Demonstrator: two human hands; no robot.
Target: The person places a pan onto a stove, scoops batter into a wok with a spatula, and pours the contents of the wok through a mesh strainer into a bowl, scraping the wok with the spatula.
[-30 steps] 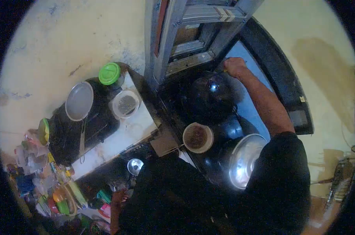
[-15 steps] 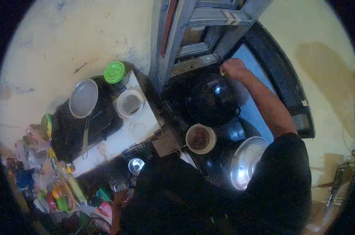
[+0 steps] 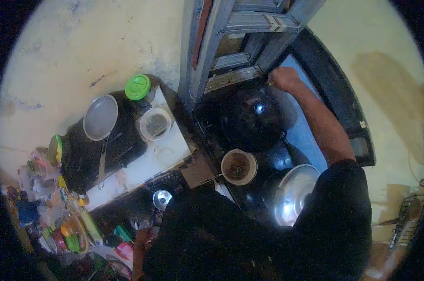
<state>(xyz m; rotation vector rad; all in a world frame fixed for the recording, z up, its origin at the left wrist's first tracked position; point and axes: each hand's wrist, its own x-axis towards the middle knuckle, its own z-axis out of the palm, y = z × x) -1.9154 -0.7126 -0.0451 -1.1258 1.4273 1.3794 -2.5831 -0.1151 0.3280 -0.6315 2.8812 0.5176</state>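
My right hand [image 3: 282, 78] is closed at the far rim of a large black wok [image 3: 252, 119], with a small yellow-green bit showing at its fingertips; what it grips is too small to name. Low in the view, my left hand [image 3: 144, 235] is dim and partly hidden by my dark clothing, near a clear cup. A pot with brown contents [image 3: 238, 167] stands just below the wok. Beside it, partly behind my sleeve, is a shiny metal basin [image 3: 294, 194].
On the white counter [image 3: 163, 157] are a container with a green lid [image 3: 137, 87] and a clear tub [image 3: 155, 124]. A strainer [image 3: 100, 117] lies left of them. Bottles and packets crowd the lower left. A wooden frame [image 3: 230, 75] rises behind the wok.
The view has shifted slightly, so the counter and wok sit a little further right than at first. My right hand has stayed near the wok's far rim, with small movements.
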